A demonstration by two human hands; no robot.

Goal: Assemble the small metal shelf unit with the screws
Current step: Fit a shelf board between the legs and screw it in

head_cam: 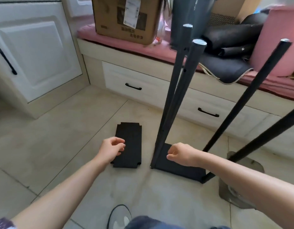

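Black shelf panel (128, 144), pink cushion (126, 42), beige floor tiles (52, 138).

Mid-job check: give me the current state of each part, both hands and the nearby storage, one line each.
Loose shelf panel: flat on the floor, unattached.
Base panel: on the floor, posts rising from its corners.
Posts: standing, leaning slightly, tops free.
Left hand: loosely curled over the loose panel, holding nothing visible.
Right hand: curled above the base panel; contents unclear.
Drawers: closed.
Cardboard box: on the pink cushion.

Bright, even daylight, soft shadows only. Slight motion blur throughout. Strong wide-angle bending at edges; poles (176, 90) splay outward. Faint sheen on floor (60, 129) tiles.
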